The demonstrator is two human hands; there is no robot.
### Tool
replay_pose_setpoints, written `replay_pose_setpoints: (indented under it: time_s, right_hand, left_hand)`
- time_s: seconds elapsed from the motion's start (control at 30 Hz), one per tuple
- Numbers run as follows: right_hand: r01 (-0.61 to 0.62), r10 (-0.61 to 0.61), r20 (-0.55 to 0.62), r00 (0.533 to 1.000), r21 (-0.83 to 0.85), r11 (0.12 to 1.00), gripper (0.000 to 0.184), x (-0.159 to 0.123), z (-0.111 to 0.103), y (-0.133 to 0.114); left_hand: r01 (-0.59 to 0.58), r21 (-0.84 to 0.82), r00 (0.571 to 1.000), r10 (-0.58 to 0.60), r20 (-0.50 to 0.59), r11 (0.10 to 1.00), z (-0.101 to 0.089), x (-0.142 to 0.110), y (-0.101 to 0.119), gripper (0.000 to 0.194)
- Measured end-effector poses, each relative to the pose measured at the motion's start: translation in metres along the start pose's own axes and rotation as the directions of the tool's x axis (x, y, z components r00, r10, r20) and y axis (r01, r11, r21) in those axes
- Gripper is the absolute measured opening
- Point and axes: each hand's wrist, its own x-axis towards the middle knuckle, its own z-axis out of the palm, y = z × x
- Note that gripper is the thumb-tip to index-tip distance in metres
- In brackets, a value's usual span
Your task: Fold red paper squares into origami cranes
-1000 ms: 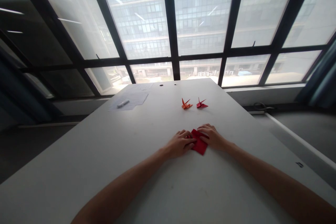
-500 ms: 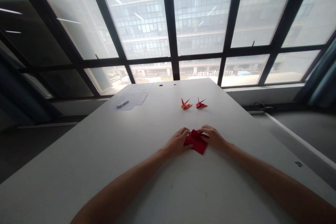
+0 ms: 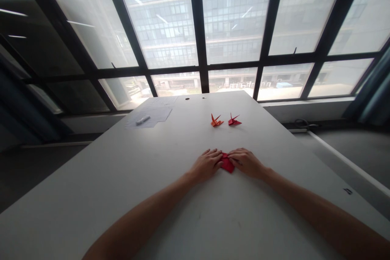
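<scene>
Left hand [image 3: 206, 166] and right hand [image 3: 245, 162], close together, fingers pressing flat on a folded red paper [image 3: 227, 163] between them on a white table [image 3: 91, 170]; well beyond, an orange origami crane [image 3: 216, 121], a red origami crane [image 3: 234, 120], and loose papers [image 3: 149, 115] under a white pen [image 3: 143, 120]

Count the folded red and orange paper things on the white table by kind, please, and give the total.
Red paper origami crane: 1
Orange paper origami crane: 1
Red folded paper piece: 1
Total: 3
</scene>
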Motion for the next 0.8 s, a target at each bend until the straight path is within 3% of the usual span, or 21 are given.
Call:
replay_pose_setpoints:
  time_s: [0.17, 0.43, 0.67, 0.8]
  right_hand:
    - [-0.046, 0.047, -0.013, 0.999, 0.017, 0.999, 0.044, -0.001, 0.008, 0.005]
    - [-0.188, 0.201, 0.078, 0.977, -0.145, 0.971, 0.051, -0.002, 0.013, 0.009]
    - [-0.153, 0.194, 0.178, 0.965, -0.217, 0.964, 0.052, -0.001, 0.012, 0.007]
    - [-0.22, 0.257, 0.097, 0.961, -0.289, 0.931, 0.049, -0.002, 0.013, 0.008]
  left_hand:
    - [0.107, 0.076, 0.993, -0.102, -0.056, 0.991, 0.008, -0.001, -0.005, 0.044]
    - [0.115, 0.088, 0.992, -0.111, -0.053, 0.989, 0.005, -0.001, -0.004, 0.043]
    - [-0.011, -0.001, 0.998, 0.011, 0.064, 1.0, 0.001, 0.0, -0.002, 0.058]
    - [0.014, -0.028, 0.995, -0.012, 0.094, 1.0, 0.0, 0.0, -0.001, 0.057]
